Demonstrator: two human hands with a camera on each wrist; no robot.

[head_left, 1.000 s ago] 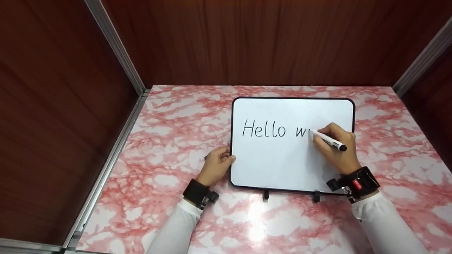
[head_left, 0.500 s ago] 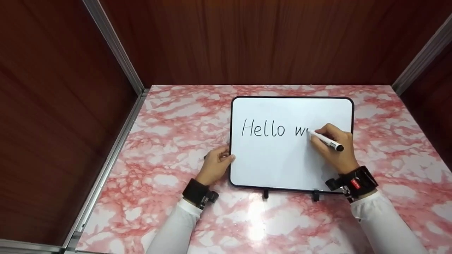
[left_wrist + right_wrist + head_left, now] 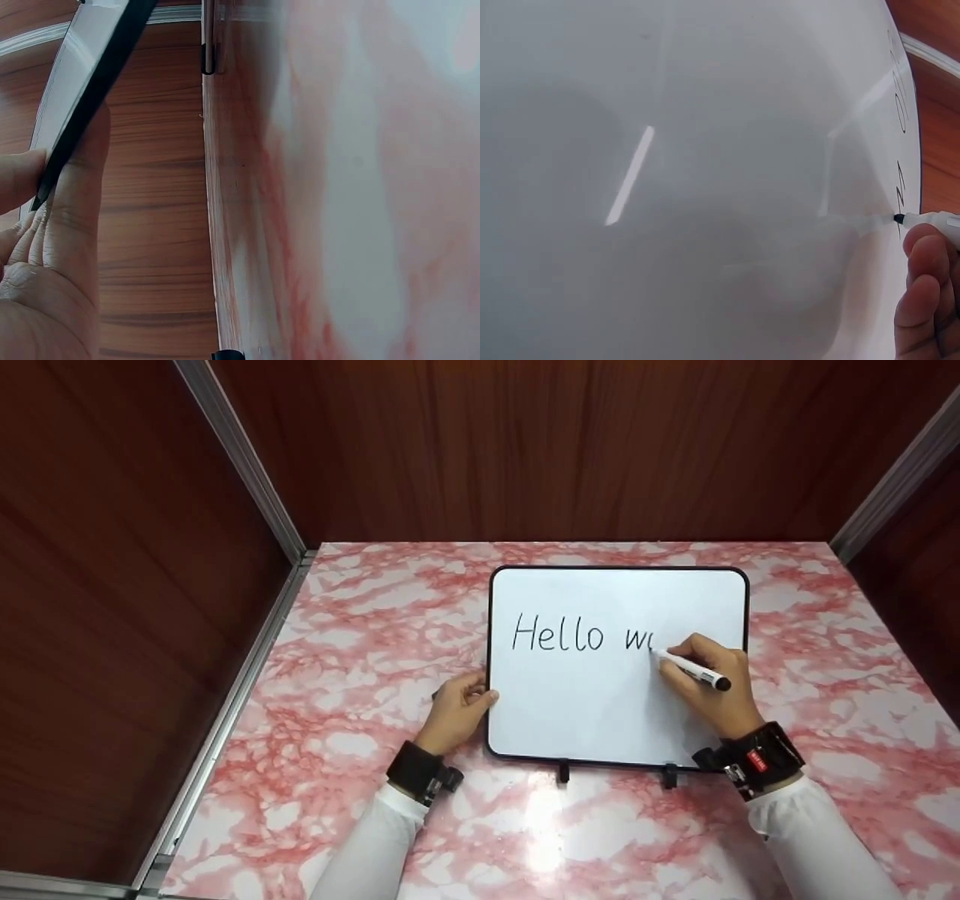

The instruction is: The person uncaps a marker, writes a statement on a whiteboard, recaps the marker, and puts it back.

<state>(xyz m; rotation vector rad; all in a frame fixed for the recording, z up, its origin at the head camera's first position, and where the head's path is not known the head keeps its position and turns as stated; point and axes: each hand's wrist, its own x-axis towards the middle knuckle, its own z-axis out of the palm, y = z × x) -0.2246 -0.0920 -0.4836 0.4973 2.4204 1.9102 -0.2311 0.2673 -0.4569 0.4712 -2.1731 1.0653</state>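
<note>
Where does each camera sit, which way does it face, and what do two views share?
Head: worn on the head, facing forward and down at the whiteboard; left hand, right hand and white sleeves show.
Left wrist: on that wrist, facing the whiteboard's black edge, marbled tabletop and wood-grain panel; part of left hand shows.
Right wrist: on that wrist, facing across the whiteboard; right-hand fingers show.
Shared: head and right wrist both show the marker.

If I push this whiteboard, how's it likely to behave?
The whiteboard is probably stiff: its edge looks straight where the left hand grips it. It might tip, as just two small black feet show at its bottom. Its glossy, reflective face may be slippery.
</note>
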